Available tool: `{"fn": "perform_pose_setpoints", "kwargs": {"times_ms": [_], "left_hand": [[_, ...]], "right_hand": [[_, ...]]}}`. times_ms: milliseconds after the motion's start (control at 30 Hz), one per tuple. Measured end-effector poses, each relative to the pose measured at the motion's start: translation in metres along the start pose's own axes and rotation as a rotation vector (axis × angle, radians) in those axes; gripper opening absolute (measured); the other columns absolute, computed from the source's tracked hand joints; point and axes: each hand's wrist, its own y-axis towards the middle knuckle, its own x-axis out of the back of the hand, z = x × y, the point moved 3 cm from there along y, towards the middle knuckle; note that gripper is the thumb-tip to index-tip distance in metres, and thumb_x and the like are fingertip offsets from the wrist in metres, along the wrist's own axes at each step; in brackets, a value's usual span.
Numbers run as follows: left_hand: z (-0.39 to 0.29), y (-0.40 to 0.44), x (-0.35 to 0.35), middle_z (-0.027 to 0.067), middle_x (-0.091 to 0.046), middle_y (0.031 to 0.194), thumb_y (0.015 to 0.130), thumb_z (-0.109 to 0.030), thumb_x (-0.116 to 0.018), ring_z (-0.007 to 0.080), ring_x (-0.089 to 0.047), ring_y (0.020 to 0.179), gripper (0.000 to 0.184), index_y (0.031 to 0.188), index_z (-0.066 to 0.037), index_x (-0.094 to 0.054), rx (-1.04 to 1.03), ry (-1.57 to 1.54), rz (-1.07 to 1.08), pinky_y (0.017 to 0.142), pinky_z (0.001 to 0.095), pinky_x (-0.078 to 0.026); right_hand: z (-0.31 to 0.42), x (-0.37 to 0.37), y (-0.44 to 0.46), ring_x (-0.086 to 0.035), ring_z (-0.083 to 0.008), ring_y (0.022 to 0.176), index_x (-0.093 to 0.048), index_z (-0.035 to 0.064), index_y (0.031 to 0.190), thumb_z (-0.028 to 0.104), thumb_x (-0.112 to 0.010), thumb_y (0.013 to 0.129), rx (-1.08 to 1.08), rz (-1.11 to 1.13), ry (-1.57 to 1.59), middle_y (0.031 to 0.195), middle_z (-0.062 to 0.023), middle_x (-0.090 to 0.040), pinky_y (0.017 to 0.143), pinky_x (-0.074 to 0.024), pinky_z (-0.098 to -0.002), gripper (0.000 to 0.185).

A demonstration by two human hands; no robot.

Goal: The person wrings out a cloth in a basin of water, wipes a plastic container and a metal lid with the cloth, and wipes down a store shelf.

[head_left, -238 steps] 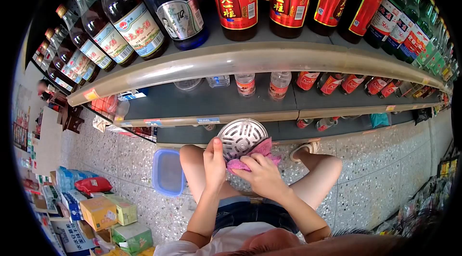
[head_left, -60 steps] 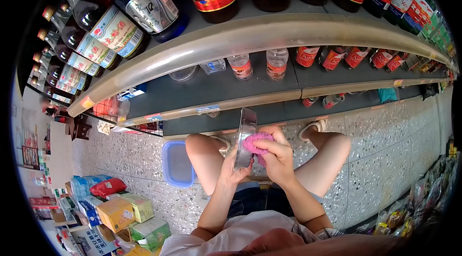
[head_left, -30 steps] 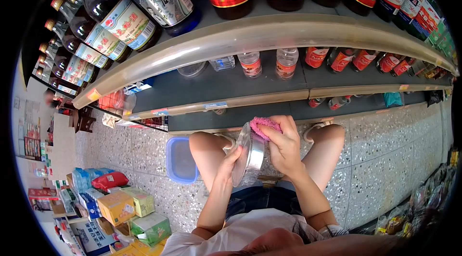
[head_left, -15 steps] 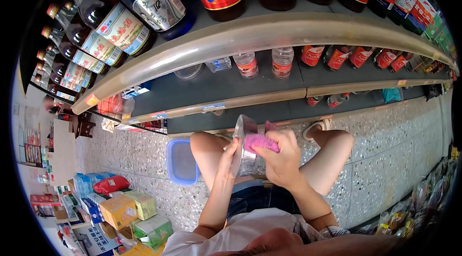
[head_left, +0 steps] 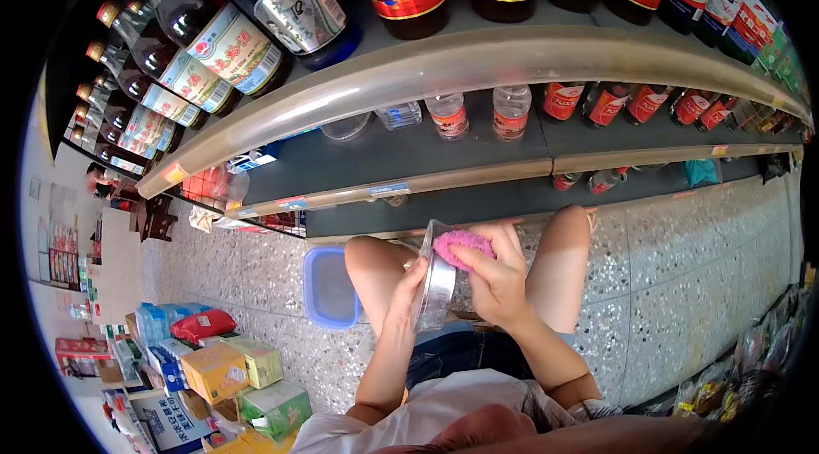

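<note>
Left hand (head_left: 403,295) grips metal tin (head_left: 439,287) edge-on, long axis toward shelf (head_left: 358,219); right hand (head_left: 500,285) clutches pink cloth (head_left: 463,247).

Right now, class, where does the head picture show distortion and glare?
Head view: the long beige plastic shelf edge bows, likely from lens distortion; head view: pale glare streaks its left half; head view: the round silver metallic container catches bright highlights.

The cloth (head_left: 462,247) is pink, the tin (head_left: 440,283) silvery — the tub (head_left: 310,285) blue, the floor (head_left: 665,275) speckled.
</note>
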Motion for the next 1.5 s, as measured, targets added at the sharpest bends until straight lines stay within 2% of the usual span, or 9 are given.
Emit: {"fn": "perform_pose_setpoints", "kwargs": {"times_ms": [233, 333, 567, 867, 1133, 1233, 1267, 1400, 1500], "left_hand": [[0.008, -0.007, 0.015, 0.0073, -0.064, 0.110, 0.092, -0.034, -0.063, 0.0180, -0.065, 0.094, 0.049, 0.129, -0.005, -0.049, -0.027, -0.039, 0.137, 0.082, 0.0314, -0.054], [0.005, -0.009, 0.009, 0.0078, -0.063, 0.113, 0.094, -0.033, -0.060, 0.0182, -0.063, 0.098, 0.047, 0.129, -0.005, -0.048, -0.010, -0.003, 0.009, 0.085, 0.0327, -0.052], [-0.006, 0.010, -0.001, 0.0086, -0.061, 0.117, 0.093, -0.032, -0.062, 0.0176, -0.062, 0.100, 0.046, 0.126, -0.002, -0.050, -0.087, 0.072, -0.148, 0.083, 0.0313, -0.053], [-0.035, 0.040, -0.012, 0.0085, -0.065, 0.106, 0.094, -0.028, -0.061, 0.0154, -0.064, 0.093, 0.038, 0.119, 0.000, -0.053, -0.333, -0.032, -0.222, 0.078, 0.0286, -0.055], [-0.088, 0.003, -0.024, 0.0093, -0.063, 0.112, 0.100, -0.032, -0.052, 0.0112, -0.058, 0.097, 0.044, 0.121, 0.008, -0.054, -0.641, 0.661, -0.622, 0.084, 0.0239, -0.047], [-0.092, 0.014, 0.025, 0.0109, -0.063, 0.113, 0.102, -0.038, -0.044, 0.0130, -0.057, 0.102, 0.051, 0.122, 0.008, -0.054, -0.753, 0.405, -0.560, 0.088, 0.0255, -0.045], [-0.097, 0.018, 0.045, 0.0056, -0.065, 0.096, 0.101, -0.042, -0.044, 0.0132, -0.061, 0.081, 0.053, 0.120, 0.007, -0.054, -0.813, 0.391, -0.588, 0.071, 0.0276, -0.050], [-0.143, 0.012, 0.085, 0.0126, -0.063, 0.111, 0.103, -0.043, -0.037, 0.0168, -0.057, 0.103, 0.057, 0.119, 0.009, -0.055, -0.728, 0.443, -0.734, 0.093, 0.0281, -0.043], [-0.192, 0.006, 0.092, 0.0078, -0.065, 0.096, 0.099, -0.056, -0.035, 0.0136, -0.061, 0.076, 0.063, 0.111, 0.000, -0.060, -0.678, 0.397, -0.814, 0.059, 0.0280, -0.050]], "right_hand": [[-0.022, -0.024, -0.004, -0.057, -0.0283, 0.086, -0.066, -0.0046, 0.100, -0.006, -0.049, 0.071, -0.268, 0.036, 0.268, 0.096, -0.0153, -0.060, 0.076, -0.0462, -0.0326, 0.034], [-0.032, -0.031, -0.010, -0.055, -0.0160, 0.090, -0.063, -0.0087, 0.103, -0.008, -0.047, 0.070, -0.529, 0.049, 0.492, 0.096, -0.0089, -0.058, 0.077, -0.0417, -0.0239, 0.036], [-0.059, -0.044, -0.029, -0.054, -0.0157, 0.102, -0.063, -0.0058, 0.111, -0.007, -0.047, 0.078, -0.826, -0.021, 0.822, 0.105, -0.0059, -0.056, 0.088, -0.0413, -0.0238, 0.037], [-0.061, -0.036, -0.054, -0.053, -0.0236, 0.109, -0.070, -0.0038, 0.094, -0.007, -0.050, 0.074, -0.705, 0.285, 0.577, 0.110, -0.0132, -0.062, 0.091, -0.0417, -0.0297, 0.029], [-0.080, -0.016, -0.069, -0.060, -0.0230, 0.106, -0.060, -0.0104, 0.115, -0.007, -0.048, 0.067, -1.012, -0.085, 0.973, 0.118, -0.0149, -0.062, 0.096, -0.0448, -0.0312, 0.050], [-0.099, -0.013, -0.073, -0.060, -0.0216, 0.106, -0.058, -0.0087, 0.121, -0.007, -0.046, 0.068, -0.934, -0.119, 0.939, 0.117, -0.0137, -0.063, 0.096, -0.0453, -0.0313, 0.054], [-0.106, -0.013, -0.076, -0.060, -0.0212, 0.105, -0.058, -0.0084, 0.121, -0.007, -0.046, 0.068, -0.926, -0.123, 0.908, 0.117, -0.0132, -0.063, 0.096, -0.0453, -0.0312, 0.054], [-0.120, -0.016, -0.078, -0.059, -0.0190, 0.104, -0.061, -0.0077, 0.117, -0.010, -0.045, 0.067, -0.944, -0.116, 0.824, 0.113, -0.0096, -0.062, 0.093, -0.0456, -0.0288, 0.052], [-0.128, -0.021, -0.082, -0.059, -0.0189, 0.101, -0.061, -0.0075, 0.116, -0.011, -0.045, 0.067, -0.936, -0.098, 0.781, 0.113, -0.0091, -0.063, 0.091, -0.0466, -0.0284, 0.052]]}}
